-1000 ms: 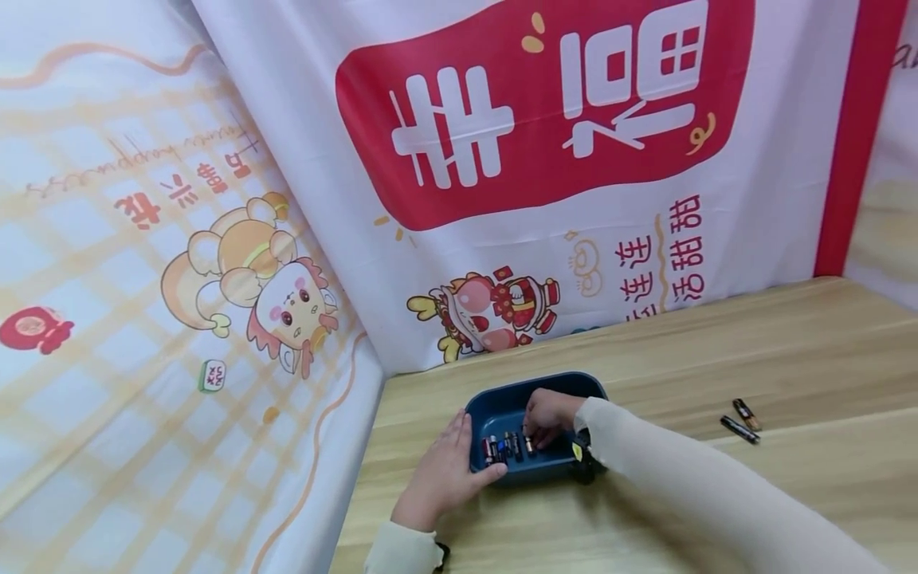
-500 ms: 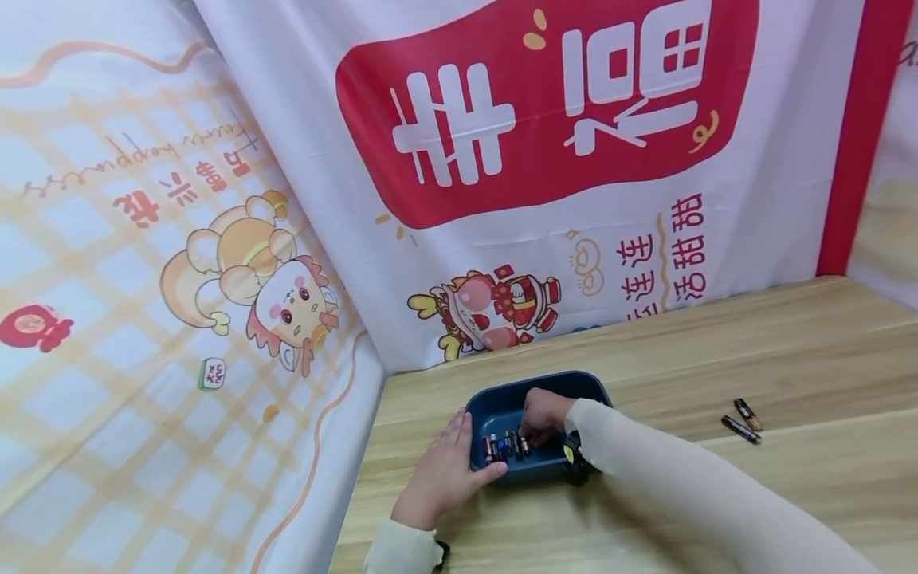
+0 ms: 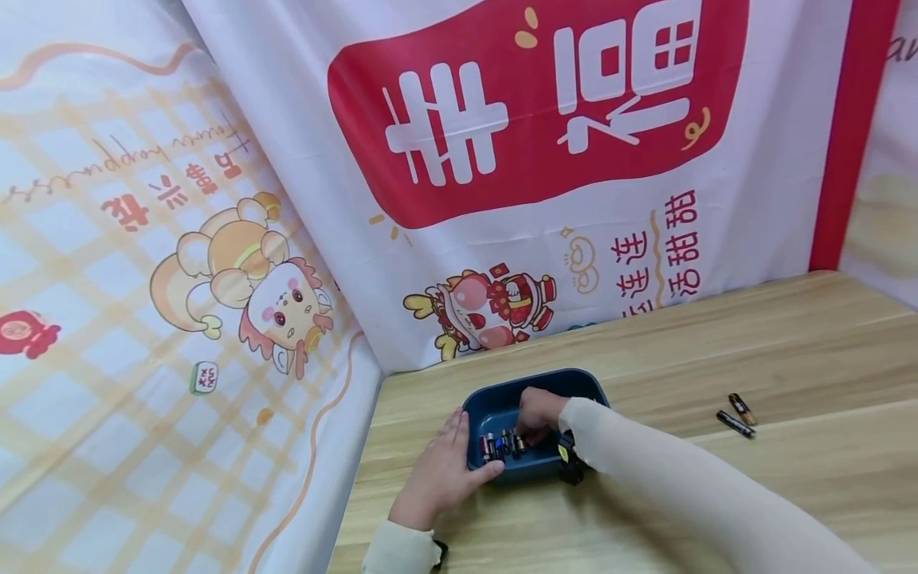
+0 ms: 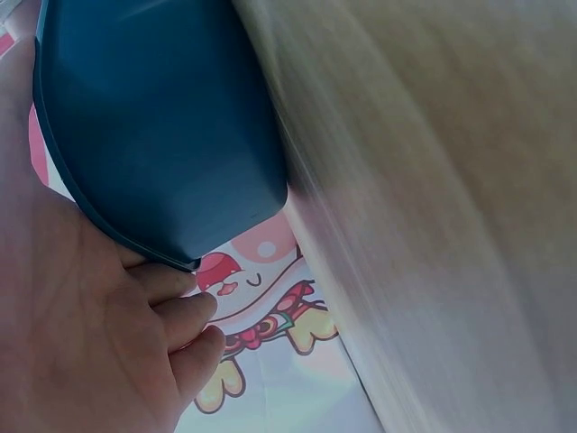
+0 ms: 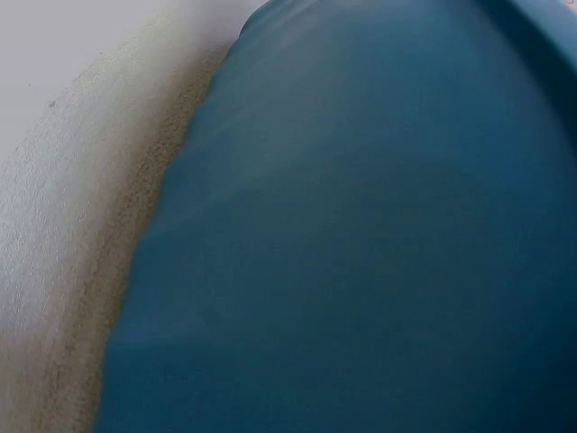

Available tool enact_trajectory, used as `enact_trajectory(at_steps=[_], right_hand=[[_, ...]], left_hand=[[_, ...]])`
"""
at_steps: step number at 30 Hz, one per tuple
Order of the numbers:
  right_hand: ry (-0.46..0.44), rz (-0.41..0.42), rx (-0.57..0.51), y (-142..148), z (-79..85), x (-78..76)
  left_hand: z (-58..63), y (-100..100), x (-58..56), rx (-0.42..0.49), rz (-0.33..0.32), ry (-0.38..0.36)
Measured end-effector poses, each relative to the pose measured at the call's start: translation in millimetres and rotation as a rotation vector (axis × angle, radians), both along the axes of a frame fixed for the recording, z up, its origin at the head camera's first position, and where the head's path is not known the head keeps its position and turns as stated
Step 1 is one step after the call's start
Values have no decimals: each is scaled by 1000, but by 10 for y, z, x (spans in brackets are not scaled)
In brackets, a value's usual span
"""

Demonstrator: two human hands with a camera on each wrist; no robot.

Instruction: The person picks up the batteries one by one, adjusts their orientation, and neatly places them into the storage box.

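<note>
A dark blue plastic bin (image 3: 495, 481) stands on the table with several small batteries (image 3: 500, 446) lying side by side in its left half. My left hand (image 3: 443, 470) spans the bin's front left corner, its straight fingers against the left wall and the thumb along the front rim. The left wrist view shows that hand (image 4: 99, 298) against the bin's outer wall (image 4: 162, 135). Reaching into the bin from the right, my right hand (image 3: 539, 410) has curled fingers at the rightmost battery (image 3: 521, 441) of the row. In the right wrist view, the bin's wall (image 5: 334, 234) hides that hand.
Two more batteries, one black (image 3: 735, 424) and one black and copper (image 3: 742, 409), lie on the wooden table (image 3: 810, 359) to the right. Printed cloth hangs behind (image 3: 767, 159) and along the left side (image 3: 79, 446).
The battery at my right fingertips has moved left, up against the row in the bin, and the right hand has shifted left with it. The left hand stays at the bin's corner.
</note>
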State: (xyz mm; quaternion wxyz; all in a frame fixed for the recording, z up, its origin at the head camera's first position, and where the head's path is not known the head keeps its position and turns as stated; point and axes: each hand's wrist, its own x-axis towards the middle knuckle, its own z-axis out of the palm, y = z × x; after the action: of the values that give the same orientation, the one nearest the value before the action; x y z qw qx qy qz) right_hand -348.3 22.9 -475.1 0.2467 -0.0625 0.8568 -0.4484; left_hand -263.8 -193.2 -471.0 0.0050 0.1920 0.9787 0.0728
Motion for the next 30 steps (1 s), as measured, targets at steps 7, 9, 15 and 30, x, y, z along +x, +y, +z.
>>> enact_trajectory(at_steps=[7, 9, 15, 30], right_hand=[[19, 32, -20, 12, 71, 67], [24, 48, -26, 36, 91, 81], [31, 96, -9, 192, 226, 82], [33, 164, 18, 779, 602, 159]], left_hand=[[-21, -27, -4, 18, -7, 11], [-29, -30, -10, 24, -14, 21], [-11, -40, -17, 28, -15, 33], [-38, -26, 7, 17, 2, 23]])
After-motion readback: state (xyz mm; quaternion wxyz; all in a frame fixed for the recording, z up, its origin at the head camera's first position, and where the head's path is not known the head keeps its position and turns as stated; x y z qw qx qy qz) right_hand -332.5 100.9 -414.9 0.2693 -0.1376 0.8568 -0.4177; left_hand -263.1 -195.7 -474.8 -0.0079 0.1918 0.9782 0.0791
